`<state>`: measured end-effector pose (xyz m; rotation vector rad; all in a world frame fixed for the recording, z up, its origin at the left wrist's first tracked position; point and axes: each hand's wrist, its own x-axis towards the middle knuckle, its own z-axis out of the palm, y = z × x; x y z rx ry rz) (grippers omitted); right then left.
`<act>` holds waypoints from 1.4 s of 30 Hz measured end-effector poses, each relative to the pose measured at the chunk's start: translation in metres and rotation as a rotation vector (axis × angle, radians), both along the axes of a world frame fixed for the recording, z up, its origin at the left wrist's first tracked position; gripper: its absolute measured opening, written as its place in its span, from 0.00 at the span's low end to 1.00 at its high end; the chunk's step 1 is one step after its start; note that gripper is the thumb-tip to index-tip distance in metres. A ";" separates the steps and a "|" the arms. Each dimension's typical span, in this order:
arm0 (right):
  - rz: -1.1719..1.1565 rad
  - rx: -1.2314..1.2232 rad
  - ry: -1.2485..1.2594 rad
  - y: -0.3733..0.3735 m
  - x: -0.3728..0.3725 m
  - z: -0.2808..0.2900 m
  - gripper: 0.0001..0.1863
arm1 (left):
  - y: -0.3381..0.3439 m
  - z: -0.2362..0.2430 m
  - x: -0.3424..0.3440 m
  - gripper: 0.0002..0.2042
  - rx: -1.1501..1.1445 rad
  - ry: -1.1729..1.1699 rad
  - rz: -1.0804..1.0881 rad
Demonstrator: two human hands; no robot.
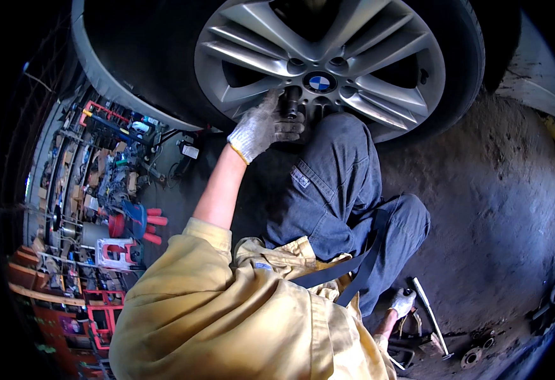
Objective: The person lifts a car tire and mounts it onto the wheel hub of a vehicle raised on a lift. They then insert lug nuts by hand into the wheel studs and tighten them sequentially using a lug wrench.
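My left hand [259, 126], in a white knit glove with a dirty palm, is at the lower part of a silver multi-spoke car wheel [382, 95]. Its fingers wrap round a dark cylindrical socket [292, 104], held against the wheel just below left of the round centre cap [320, 82]. Down at the lower right, low over the floor, is my gloved right hand [403, 304]. Its fingers are curled, and a small dark thing shows at them that I cannot make out. Close beside it lies a long metal bar [430, 316].
Round metal parts [472, 358] and other tools lie on the dark, stained floor [480, 221] at lower right. Shelves crowded with parts [87, 183] line the left, with a red and blue tool [139, 221] among them. My bent knees [340, 171] are close under the wheel.
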<state>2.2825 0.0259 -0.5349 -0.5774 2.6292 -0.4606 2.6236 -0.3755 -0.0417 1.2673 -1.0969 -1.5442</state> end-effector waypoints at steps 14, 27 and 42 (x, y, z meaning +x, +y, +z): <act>-0.159 -1.021 -0.015 -0.259 -0.003 0.224 0.16 | 0.001 -0.012 0.034 0.22 -1.351 -1.521 0.231; 0.679 -1.180 0.107 -0.444 0.245 0.391 0.25 | -0.110 -0.003 0.010 0.25 -0.696 -1.778 -0.062; -0.002 -1.389 -0.585 -0.451 0.306 0.410 0.20 | -0.092 -0.016 0.037 0.19 -1.433 -1.375 0.262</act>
